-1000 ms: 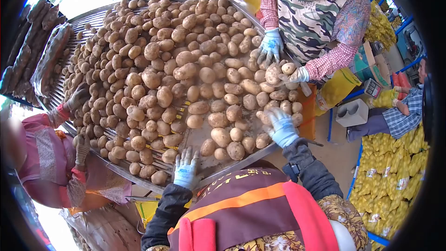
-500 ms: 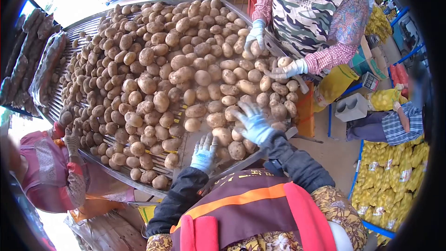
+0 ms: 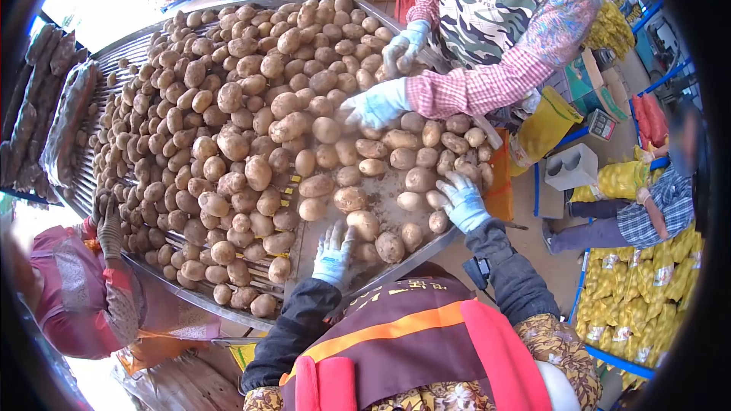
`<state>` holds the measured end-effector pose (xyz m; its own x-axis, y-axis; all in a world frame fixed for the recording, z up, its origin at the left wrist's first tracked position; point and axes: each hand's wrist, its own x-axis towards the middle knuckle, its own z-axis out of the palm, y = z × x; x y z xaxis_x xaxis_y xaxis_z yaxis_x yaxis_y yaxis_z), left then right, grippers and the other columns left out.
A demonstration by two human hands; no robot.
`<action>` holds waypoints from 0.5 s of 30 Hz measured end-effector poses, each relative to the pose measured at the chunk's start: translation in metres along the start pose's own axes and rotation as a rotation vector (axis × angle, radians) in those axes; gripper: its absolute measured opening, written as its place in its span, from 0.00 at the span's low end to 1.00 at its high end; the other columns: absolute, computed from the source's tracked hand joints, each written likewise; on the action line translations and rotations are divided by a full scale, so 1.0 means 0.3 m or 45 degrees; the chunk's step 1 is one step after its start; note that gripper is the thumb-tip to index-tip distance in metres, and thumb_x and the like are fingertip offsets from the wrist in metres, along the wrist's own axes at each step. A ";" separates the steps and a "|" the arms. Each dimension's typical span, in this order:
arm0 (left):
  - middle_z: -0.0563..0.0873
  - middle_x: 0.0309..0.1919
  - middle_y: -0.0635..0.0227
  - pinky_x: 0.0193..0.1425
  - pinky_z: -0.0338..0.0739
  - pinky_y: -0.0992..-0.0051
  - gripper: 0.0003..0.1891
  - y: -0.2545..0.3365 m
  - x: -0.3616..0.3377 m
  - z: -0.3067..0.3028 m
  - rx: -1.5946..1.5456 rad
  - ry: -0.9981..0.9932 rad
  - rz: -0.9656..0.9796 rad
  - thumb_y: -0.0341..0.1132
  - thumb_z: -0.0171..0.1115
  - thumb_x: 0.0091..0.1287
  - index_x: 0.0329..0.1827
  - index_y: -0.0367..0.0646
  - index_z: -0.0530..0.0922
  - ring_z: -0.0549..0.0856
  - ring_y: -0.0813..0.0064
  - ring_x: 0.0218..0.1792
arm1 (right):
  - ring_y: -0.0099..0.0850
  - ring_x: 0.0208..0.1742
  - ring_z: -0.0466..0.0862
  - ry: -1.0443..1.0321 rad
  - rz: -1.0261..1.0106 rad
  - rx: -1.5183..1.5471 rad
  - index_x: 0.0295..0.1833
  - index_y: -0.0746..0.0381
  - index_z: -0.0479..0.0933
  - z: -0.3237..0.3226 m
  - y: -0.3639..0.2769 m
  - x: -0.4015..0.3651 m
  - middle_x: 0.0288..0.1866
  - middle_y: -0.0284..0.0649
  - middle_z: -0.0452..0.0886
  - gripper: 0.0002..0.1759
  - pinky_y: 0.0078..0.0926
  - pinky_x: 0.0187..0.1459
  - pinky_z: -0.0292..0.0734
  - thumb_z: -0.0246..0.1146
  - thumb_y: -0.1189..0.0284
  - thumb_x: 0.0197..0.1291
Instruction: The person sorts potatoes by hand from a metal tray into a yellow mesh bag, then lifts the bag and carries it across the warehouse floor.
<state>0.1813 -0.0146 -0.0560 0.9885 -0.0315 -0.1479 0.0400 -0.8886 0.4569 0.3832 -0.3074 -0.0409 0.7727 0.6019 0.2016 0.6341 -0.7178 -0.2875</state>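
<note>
Many brown potatoes (image 3: 259,173) cover a slatted metal sorting table (image 3: 308,237). My left hand (image 3: 333,256), in a white and light-blue glove, lies on the bare metal plate near the front edge, its fingers spread. A large potato (image 3: 363,225) is just to its right. My right hand (image 3: 463,204), gloved alike, reaches over the table's right part with fingers apart, against a potato (image 3: 436,199). Other potatoes lie close in front of it. Neither hand grips anything.
Across the table a co-worker's gloved hands (image 3: 381,103) reach among the potatoes. Another person's gloved hands (image 3: 110,230) rest at the left edge. An orange crate (image 3: 500,176) stands at the right end, yellow net sacks (image 3: 632,289) are stacked beyond, and another person bends nearby.
My right hand has moved right, and potatoes near it have shifted right, baring some plate. My left hand stays about where it was. The co-worker's hand opposite has reached farther left over the potatoes.
</note>
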 end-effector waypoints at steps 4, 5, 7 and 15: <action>0.58 0.71 0.46 0.73 0.57 0.48 0.49 0.034 0.076 0.030 0.069 0.018 0.063 0.42 0.75 0.49 0.75 0.46 0.57 0.60 0.39 0.70 | 0.44 0.55 0.75 0.077 0.038 0.019 0.50 0.57 0.80 0.002 0.018 -0.037 0.54 0.41 0.76 0.15 0.44 0.57 0.70 0.65 0.66 0.56; 0.58 0.71 0.46 0.73 0.57 0.48 0.49 0.045 0.095 0.045 0.068 0.011 0.072 0.42 0.75 0.49 0.75 0.46 0.57 0.60 0.39 0.70 | 0.43 0.54 0.76 -0.027 -0.007 0.031 0.49 0.56 0.80 0.005 0.014 -0.044 0.52 0.40 0.76 0.15 0.44 0.56 0.70 0.64 0.66 0.57; 0.58 0.71 0.47 0.71 0.59 0.47 0.48 0.070 0.139 0.057 0.016 0.051 0.093 0.42 0.74 0.51 0.75 0.47 0.57 0.60 0.39 0.70 | 0.44 0.52 0.78 -0.276 0.219 0.005 0.53 0.55 0.77 0.009 -0.026 -0.033 0.49 0.43 0.77 0.17 0.46 0.55 0.71 0.58 0.58 0.64; 0.65 0.68 0.49 0.69 0.65 0.50 0.37 0.044 0.111 0.004 -0.124 0.214 0.165 0.40 0.70 0.57 0.70 0.47 0.65 0.65 0.45 0.69 | 0.46 0.52 0.82 -0.679 0.536 0.040 0.51 0.61 0.75 0.011 -0.017 0.126 0.49 0.49 0.82 0.24 0.46 0.52 0.75 0.58 0.52 0.63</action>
<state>0.2145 -0.0280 -0.0559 0.9964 -0.0586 0.0621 -0.0830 -0.8333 0.5465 0.4090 -0.2800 -0.0348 0.8287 0.3693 -0.4206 0.2750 -0.9231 -0.2688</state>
